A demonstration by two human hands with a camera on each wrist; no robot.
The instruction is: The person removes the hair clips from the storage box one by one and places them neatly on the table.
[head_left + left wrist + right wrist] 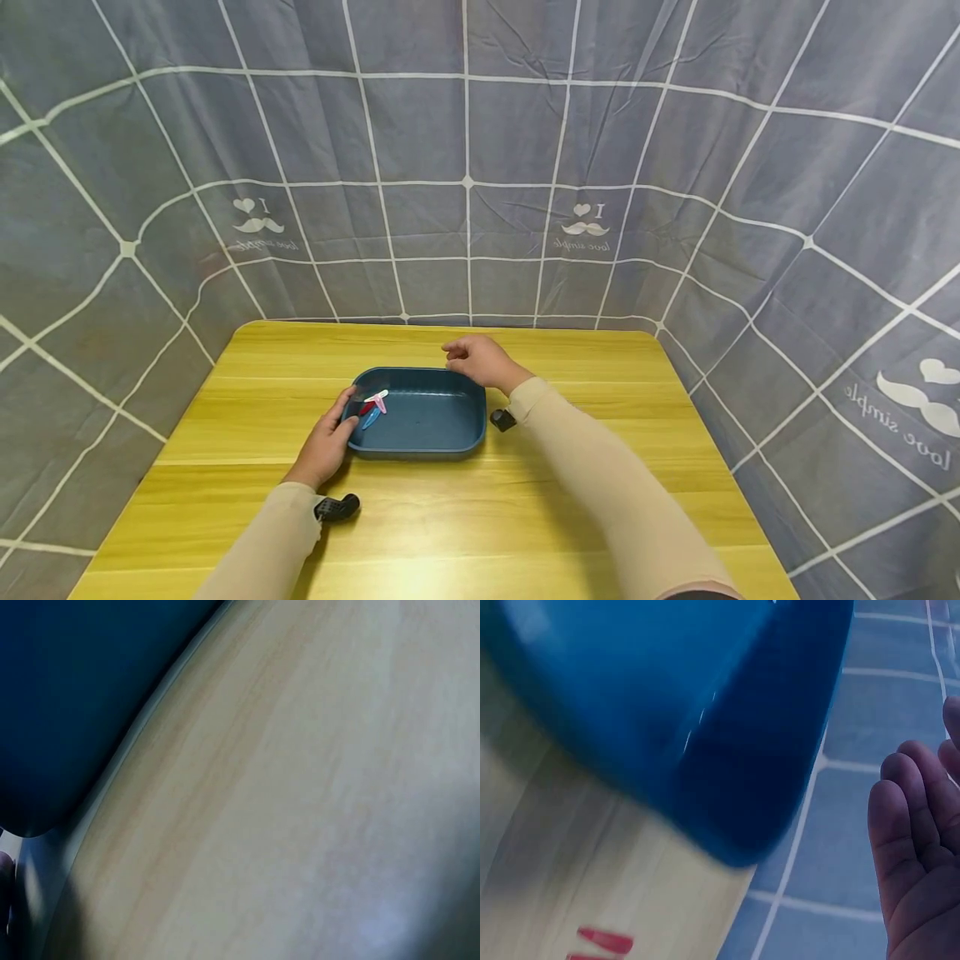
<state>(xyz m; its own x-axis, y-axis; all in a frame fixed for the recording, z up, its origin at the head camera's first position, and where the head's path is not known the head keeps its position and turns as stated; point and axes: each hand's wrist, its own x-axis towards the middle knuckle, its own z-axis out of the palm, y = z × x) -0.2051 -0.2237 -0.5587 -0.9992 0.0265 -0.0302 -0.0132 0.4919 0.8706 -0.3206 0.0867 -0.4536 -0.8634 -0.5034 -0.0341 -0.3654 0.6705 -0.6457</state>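
My left hand [327,442] holds a dark blue plastic tray [420,455] by its left side, the thumb lying at the rim. Inside, toward the left end, is a small group of hair clips: a blue one [371,418], a pink one [380,404], a white one [377,396] and a red one [366,408]. My right hand [483,360] hovers by the tray's far right corner, its fingers loosely bent with nothing visible in them. Two red hair clips [606,940] lie on the table in the right wrist view.
The tray is on a yellow wood-grain table [600,375]. A grey curtain [427,217] with white grid lines hangs behind it and along both sides. Black wrist devices [337,507] sit at both sleeves.
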